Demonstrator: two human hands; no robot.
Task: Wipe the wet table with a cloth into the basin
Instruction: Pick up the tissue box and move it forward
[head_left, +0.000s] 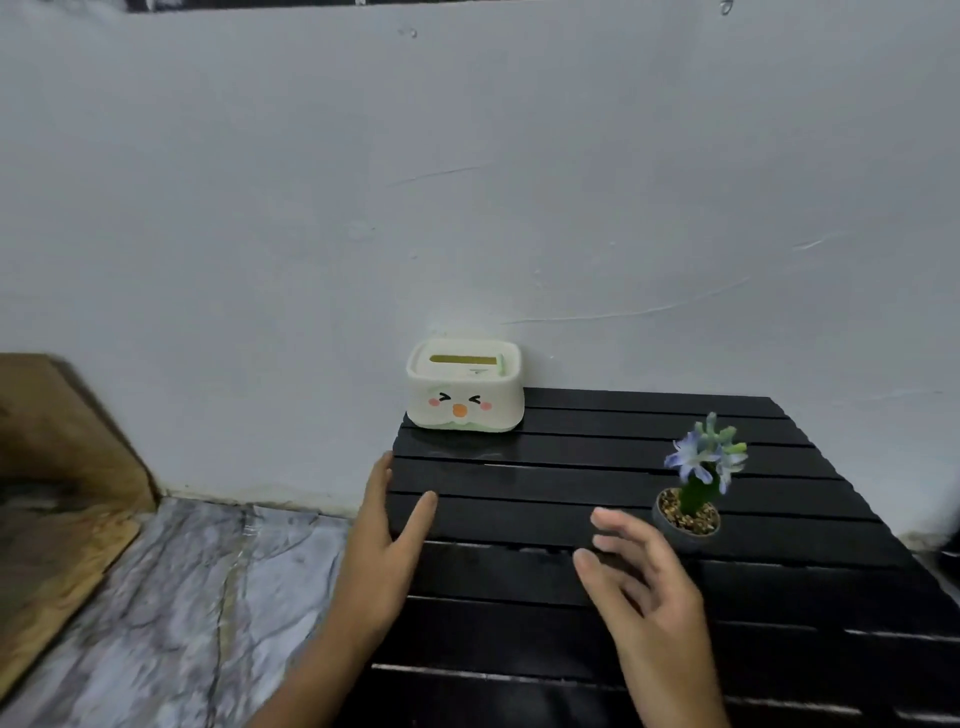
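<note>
No cloth or basin shows. Both hands are open and empty: left hand (387, 540) at the black worktop's (779, 587) left edge, right hand (644, 577) near the pot (687, 522).

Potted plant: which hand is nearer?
Right. The right hand hovers open just left of the potted plant, fingertips close to its pot. The left hand rests at the black slatted table's left edge, well away.

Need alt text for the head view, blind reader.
Two bare hands over a black slatted table: left hand at its left edge, right hand open above it, both empty. A white face-printed tissue box stands by the wall, a small potted flower at right.
</note>
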